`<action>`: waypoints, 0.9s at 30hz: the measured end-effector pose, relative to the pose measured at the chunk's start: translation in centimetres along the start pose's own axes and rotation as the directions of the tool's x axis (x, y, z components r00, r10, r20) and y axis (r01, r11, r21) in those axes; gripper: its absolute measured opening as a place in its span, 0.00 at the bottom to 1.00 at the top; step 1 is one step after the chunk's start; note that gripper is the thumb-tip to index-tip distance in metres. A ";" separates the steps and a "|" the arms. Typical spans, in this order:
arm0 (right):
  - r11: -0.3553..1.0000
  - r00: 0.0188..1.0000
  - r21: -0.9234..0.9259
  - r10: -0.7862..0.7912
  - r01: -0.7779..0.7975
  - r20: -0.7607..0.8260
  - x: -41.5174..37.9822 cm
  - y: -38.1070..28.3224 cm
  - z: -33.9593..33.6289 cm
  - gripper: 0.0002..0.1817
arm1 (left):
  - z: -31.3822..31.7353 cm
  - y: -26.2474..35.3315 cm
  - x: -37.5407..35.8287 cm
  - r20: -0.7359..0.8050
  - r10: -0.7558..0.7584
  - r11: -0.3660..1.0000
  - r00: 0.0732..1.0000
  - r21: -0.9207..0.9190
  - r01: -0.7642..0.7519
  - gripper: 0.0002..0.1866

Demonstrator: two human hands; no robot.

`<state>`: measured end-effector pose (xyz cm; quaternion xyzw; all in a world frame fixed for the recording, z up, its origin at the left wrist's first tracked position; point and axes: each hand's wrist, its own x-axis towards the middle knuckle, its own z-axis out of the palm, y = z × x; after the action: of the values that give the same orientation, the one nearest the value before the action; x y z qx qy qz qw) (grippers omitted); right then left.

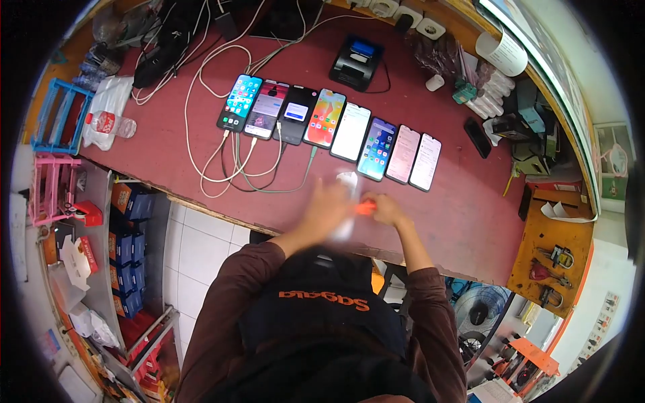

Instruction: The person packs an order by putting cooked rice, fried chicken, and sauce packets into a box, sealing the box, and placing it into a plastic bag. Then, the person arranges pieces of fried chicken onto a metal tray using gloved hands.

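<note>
My left hand (327, 209) is smeared by motion over a blurred white strip (346, 225) near the table's front edge; whether its fingers hold the strip cannot be made out. To its right, my right hand (388, 209) has its fingers closed on a small orange object (366, 207). Just beyond both hands, a slanting row of several lit phones lies on the dark red table (463, 221), among them a blue-screened phone (377, 149) and a white-screened phone (351, 131).
White charging cables (201, 154) loop over the table's left part. A black printer (357, 62) stands behind the phones. A plastic bottle (111, 124) lies at the far left, and a dark phone (478, 138) at the right. Sockets (430, 27) line the back.
</note>
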<state>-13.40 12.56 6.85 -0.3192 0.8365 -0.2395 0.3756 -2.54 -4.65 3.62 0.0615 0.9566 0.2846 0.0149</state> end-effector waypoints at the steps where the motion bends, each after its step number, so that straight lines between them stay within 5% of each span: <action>1: 1.000 1.000 0.002 -0.003 0.003 0.002 -0.3 -0.5 1.0 0.16 | 0.2 -0.2 -0.1 -0.001 0.023 1.000 1.000 0.001 -0.023 0.17; 3: 1.000 0.982 0.012 -0.025 0.028 -0.186 -1.0 -1.4 3.3 0.18 | -0.6 -0.1 -0.2 0.001 0.045 0.999 0.999 0.008 -0.045 0.18; 6: 0.997 0.948 -0.082 -0.020 -0.007 -0.319 -2.1 -2.5 5.7 0.18 | -3.1 0.9 -0.4 0.212 0.083 0.989 0.974 0.102 -0.106 0.24; 7: 0.993 0.926 -0.027 0.097 -0.115 -0.364 -2.4 -2.2 6.5 0.17 | -3.3 0.7 -0.8 0.225 0.126 0.985 0.966 0.084 -0.148 0.27; 10: 0.969 0.767 0.148 0.248 -0.199 -0.591 -2.9 -2.4 7.5 0.15 | 0.9 -3.3 -3.3 0.078 0.272 0.962 0.959 -0.007 -0.272 0.35; 12: 0.944 0.646 0.195 0.324 -0.265 -0.691 -2.3 -1.1 8.8 0.16 | -1.0 -4.2 -4.1 0.151 0.322 0.940 0.935 0.068 -0.335 0.34; 13: 0.969 0.557 0.179 0.243 -0.169 -0.794 -1.9 -1.2 9.5 0.17 | 0.6 -5.5 -5.0 0.066 0.401 0.906 0.914 0.121 -0.407 0.33; 15: 0.861 0.439 -0.098 0.154 -0.500 -0.885 -0.6 -3.0 10.3 0.17 | 1.4 -8.5 -7.2 -0.022 0.533 0.834 0.846 0.184 -0.521 0.29; 16: 0.883 0.482 -0.145 0.102 -0.447 -0.870 0.3 -4.9 10.5 0.17 | 0.5 -9.7 -8.6 -0.037 0.586 0.801 0.809 0.177 -0.572 0.25; 18: 0.741 0.389 -0.464 -0.292 -0.485 -0.874 1.9 -10.5 11.3 0.17 | -1.0 -12.0 -12.1 -0.182 0.514 0.858 0.838 0.139 -0.495 0.22; 19: 0.743 0.403 -0.500 -0.332 -0.444 -0.853 3.7 -12.3 12.4 0.17 | -2.0 -13.3 -13.9 -0.295 0.484 0.871 0.824 0.068 -0.487 0.19; 21: 0.988 0.812 -0.077 0.062 -0.131 -0.580 6.3 -15.8 15.8 0.16 | -5.1 -16.3 -18.4 -0.277 0.296 0.941 0.914 -0.081 -0.330 0.18; 22: 0.983 0.809 -0.172 -0.048 -0.067 -0.586 6.9 -19.6 18.0 0.16 | -6.1 -17.3 -20.3 -0.203 0.162 0.943 0.966 -0.255 -0.212 0.17; 23: 0.962 0.790 -0.271 -0.147 -0.026 -0.596 7.8 -23.8 19.8 0.16 | -6.1 -19.0 -21.3 -0.296 0.247 0.958 0.923 -0.069 -0.278 0.16; 25: 0.878 0.681 -0.468 -0.283 -0.099 -0.675 10.5 -25.7 24.0 0.14 | -9.5 -20.5 -22.4 -0.040 0.112 0.969 0.993 -0.218 -0.118 0.17; 27: 0.869 0.639 -0.470 -0.274 -0.155 -0.718 11.8 -24.6 26.0 0.14 | -10.7 -22.3 -24.2 -0.114 0.218 0.973 0.969 -0.054 -0.226 0.18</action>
<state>9.60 -16.77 1.30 -0.3001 0.9357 -0.1439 -0.1168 18.34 -31.98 0.23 0.1524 0.9330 0.3191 -0.0664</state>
